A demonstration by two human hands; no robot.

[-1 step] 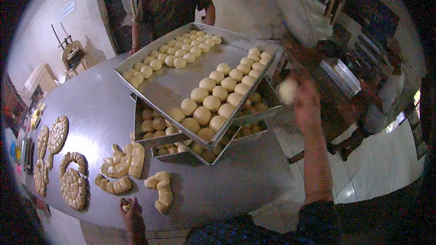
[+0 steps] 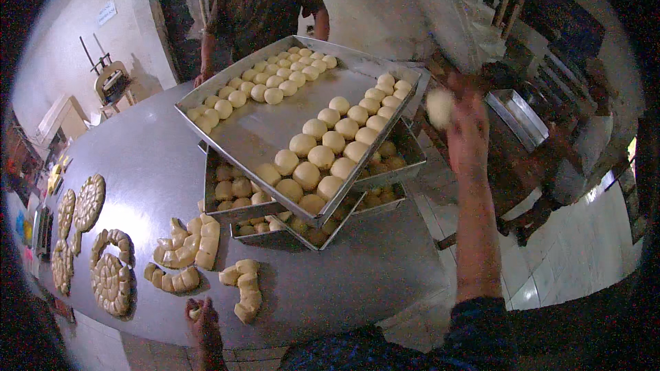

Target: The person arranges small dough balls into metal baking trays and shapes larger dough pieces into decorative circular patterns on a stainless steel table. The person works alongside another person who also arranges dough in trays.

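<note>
A round, pale dough ball [image 2: 440, 108] is in my right hand [image 2: 470, 130], raised off the right side of a large metal tray [image 2: 258, 139]. The fingers are partly blurred but closed about the ball. The tray holds rows of smooth dough balls [image 2: 321, 157] along its right side and more along its left, with bare metal between. Low at the table's near edge, my left hand [image 2: 204, 326] is closed on a small dough piece [image 2: 195, 314]. Just beyond it lie a curved dough strip [image 2: 172, 279] and a bent, scored one [image 2: 247, 290].
Beneath the top tray, further trays of dough balls [image 2: 237, 187] are stacked crosswise on the metal table [image 2: 155, 137]. Scored dough rounds [image 2: 110, 284] lie at left. Another person [image 2: 265, 14] stands across the table. At right are an empty metal pan [image 2: 517, 120] and tiled floor [image 2: 550, 261].
My right hand has risen slightly with the dough ball. My left hand has shifted only a little at the table's near edge. The trays have stayed put.
</note>
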